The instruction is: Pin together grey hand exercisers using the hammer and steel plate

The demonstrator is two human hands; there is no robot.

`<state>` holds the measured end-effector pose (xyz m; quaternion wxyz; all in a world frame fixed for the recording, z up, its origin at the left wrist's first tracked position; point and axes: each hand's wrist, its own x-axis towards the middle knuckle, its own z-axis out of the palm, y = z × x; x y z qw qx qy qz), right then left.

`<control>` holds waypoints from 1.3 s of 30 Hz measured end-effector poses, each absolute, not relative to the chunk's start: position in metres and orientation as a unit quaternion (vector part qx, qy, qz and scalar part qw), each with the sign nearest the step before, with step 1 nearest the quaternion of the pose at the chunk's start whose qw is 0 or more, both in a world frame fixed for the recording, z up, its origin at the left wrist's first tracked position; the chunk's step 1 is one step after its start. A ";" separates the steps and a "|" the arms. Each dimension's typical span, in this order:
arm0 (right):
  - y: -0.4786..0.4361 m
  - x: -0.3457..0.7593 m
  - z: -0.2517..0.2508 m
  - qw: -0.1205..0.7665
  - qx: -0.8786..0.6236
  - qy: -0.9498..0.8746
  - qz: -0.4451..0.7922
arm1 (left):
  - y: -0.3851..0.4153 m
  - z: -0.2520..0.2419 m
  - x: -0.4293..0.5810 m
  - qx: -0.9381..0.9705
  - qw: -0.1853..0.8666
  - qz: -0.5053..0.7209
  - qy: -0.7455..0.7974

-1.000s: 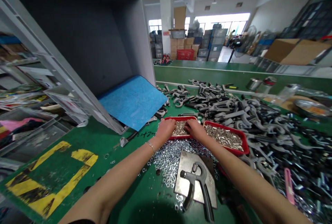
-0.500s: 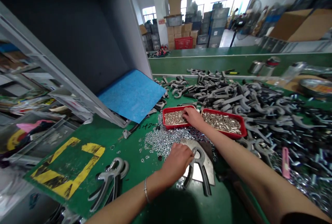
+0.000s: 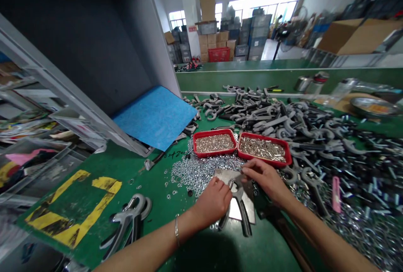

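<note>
My left hand (image 3: 214, 198) is closed on the grey head of a pair of curved-jaw pliers (image 3: 243, 215). The black handles point toward me over a square metal plate (image 3: 251, 209). My right hand (image 3: 266, 179) hovers above the plate's right side, thumb and fingertips pinched together close to the pliers' jaw. Whatever the pinch holds is too small to make out. Beyond the hands stand a red tray of tiny metal parts (image 3: 217, 153) and a red tray of small metal pins (image 3: 288, 158). Small silvery nuts (image 3: 195, 176) lie loose around the plate.
More pliers (image 3: 130, 217) lie at the left, near yellow-black floor tape (image 3: 107, 202). A large grey bin (image 3: 162, 41) leans behind, with a blue sheet (image 3: 157, 116). Grey plier parts (image 3: 267, 116) are heaped across the back right. A pink cutter (image 3: 336, 194) lies right.
My right hand has left the red tray of tiny parts and come back toward me, to the plate beside the pliers. My left hand keeps its hold on the pliers.
</note>
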<state>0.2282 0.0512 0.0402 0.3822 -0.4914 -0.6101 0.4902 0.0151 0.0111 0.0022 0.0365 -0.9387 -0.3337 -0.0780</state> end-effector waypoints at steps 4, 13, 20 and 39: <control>0.003 0.249 0.027 0.342 -0.511 -0.555 0.560 | 0.007 0.006 0.014 -0.945 0.035 -0.059 -0.320; -0.017 0.251 0.044 0.332 -0.512 -0.589 0.530 | 0.005 0.009 0.003 -0.884 -0.137 -0.144 -0.424; -0.053 0.244 0.050 0.324 -0.494 -0.562 0.579 | -0.045 0.047 0.015 -0.832 -0.243 -0.293 -0.404; -0.096 0.176 -0.009 0.505 -0.387 -0.316 0.703 | -0.087 0.000 0.027 -0.581 -0.506 -0.399 -0.497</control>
